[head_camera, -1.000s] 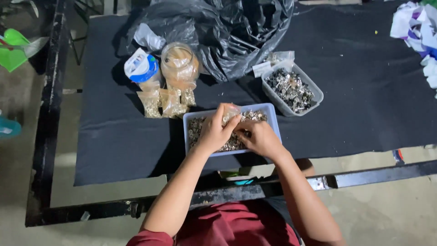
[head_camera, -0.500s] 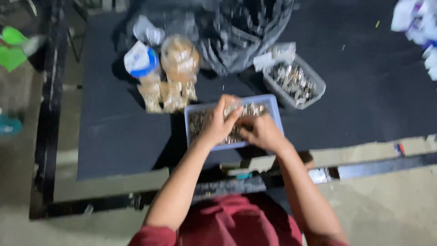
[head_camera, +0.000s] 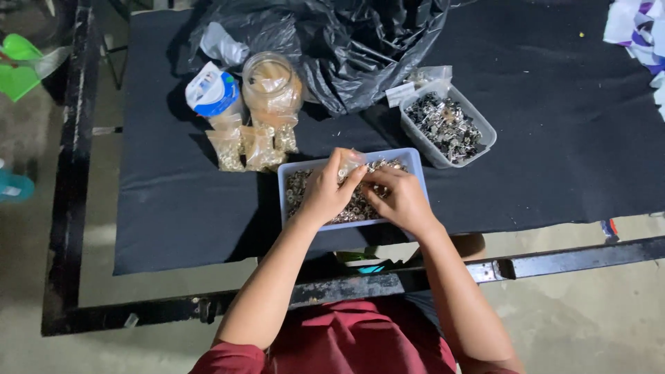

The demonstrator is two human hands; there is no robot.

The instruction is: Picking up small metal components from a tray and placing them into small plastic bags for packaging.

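My left hand (head_camera: 327, 192) and right hand (head_camera: 400, 197) meet over the blue tray (head_camera: 414, 163), fingers curled narrow. Between them I pinch a small clear bag (head_camera: 350, 164), the left thumb and fingers closed on its top, the right fingertips touching its lower side. What is inside the bag I cannot tell. The tray sits at the near edge of the bench (head_camera: 554, 159), on the black cloth, and is full of small metal parts (head_camera: 299, 185).

Just beyond the tray's left corner lie three small filled bags (head_camera: 255, 147), touching one another. Behind them stands a clear jar (head_camera: 271, 83) stuffed with more bags, and beside it to the left a white and blue tub (head_camera: 213, 91). To the right of the tray, near its far corner, is a grey tray (head_camera: 485, 128) of darker metal parts, with empty clear bags (head_camera: 424, 77) at its far end. A crumpled black plastic sack (head_camera: 360, 41) fills the far middle of the bench.
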